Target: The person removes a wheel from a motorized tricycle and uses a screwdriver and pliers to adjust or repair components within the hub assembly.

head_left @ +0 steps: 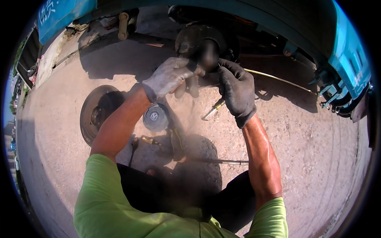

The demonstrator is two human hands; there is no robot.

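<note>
My left hand, in a grey work glove, is at the lower left of a dark, greasy wheel hub under a teal vehicle. Its thumb and fingers are closed near the hub's end, around something small I cannot make out. On the right side of the hub, my right hand, also gloved, has thumb and forefinger pinched together. A thin bit seems to stick out at its fingertips, too small to name. Both hands are close together but apart. A dark blur hides the middle of the hub's end.
A brake drum lies to the left, beside a round grey cap. Around my feet lie a yellow-handled tool and a metal bar. A screwdriver-like tool rests below the hub. Teal bodywork hangs low at right.
</note>
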